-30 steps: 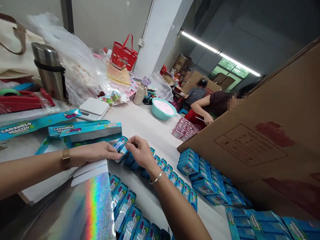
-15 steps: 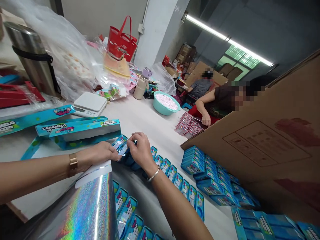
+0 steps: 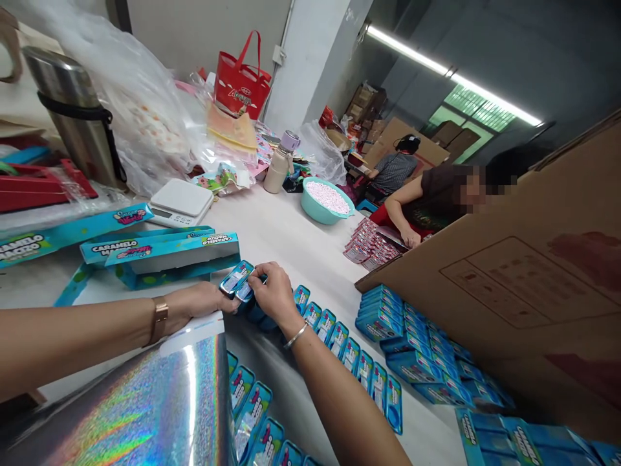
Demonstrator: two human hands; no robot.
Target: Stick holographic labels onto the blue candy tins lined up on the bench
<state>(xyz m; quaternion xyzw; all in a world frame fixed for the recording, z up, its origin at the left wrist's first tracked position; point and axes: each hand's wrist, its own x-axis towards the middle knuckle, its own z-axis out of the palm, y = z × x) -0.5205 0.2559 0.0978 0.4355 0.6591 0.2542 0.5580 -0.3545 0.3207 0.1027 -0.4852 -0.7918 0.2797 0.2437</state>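
My left hand (image 3: 206,303), with a watch at the wrist, grips the lower end of a small blue tin (image 3: 236,278) with a printed top. Against that tin lies a second blue tin (image 3: 244,293). My right hand (image 3: 274,290), wearing a bangle, is closed in a pinch over the edge of the second tin; whatever its fingertips hold is hidden. A row of blue tins (image 3: 338,338) runs from beneath my right hand toward the lower right. More tins (image 3: 256,408) stand in another row below my right forearm. A shiny holographic roll (image 3: 169,401) lies under my left forearm.
Blue printed cartons (image 3: 177,249) and a white scale (image 3: 182,200) lie at left. A turquoise basin (image 3: 326,217) of small pale pieces stands further back. Stacked blue packs (image 3: 381,310) sit beside a large cardboard box (image 3: 524,291). A person (image 3: 412,207) works across the table with red packets.
The view has shifted slightly. The end tin shows more fully beside my left fingers. My right hand stays pinched at the second tin. The person across the table has moved a hand.
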